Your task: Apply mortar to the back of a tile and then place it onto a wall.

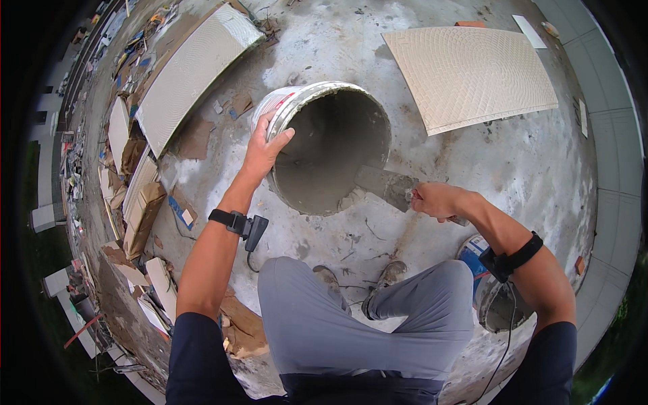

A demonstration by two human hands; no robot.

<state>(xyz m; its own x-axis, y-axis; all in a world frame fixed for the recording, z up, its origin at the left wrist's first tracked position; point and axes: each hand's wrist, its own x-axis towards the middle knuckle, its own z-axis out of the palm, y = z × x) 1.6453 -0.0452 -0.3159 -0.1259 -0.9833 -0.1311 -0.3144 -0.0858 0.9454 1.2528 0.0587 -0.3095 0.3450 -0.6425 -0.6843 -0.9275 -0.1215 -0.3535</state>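
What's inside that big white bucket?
Grey, mortar-like material coats the inside of the bucket, and the trowel's blade overlaps the opening. The trowel hides part of the rim; the deepest part is in shadow, so I can't tell how much lies there.

bucket [273,102]: plastic, grey-crusted | trowel [385,186]: metal-looking, matt, smeared | floor [331,37]: rough concrete | trousers [358,337]: matt cloth

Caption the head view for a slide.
Left hand grips a tilted bucket while the right hand holds a trowel at the bucket's mouth.

Grey trousers [304,317], dark navy sleeves [202,361]
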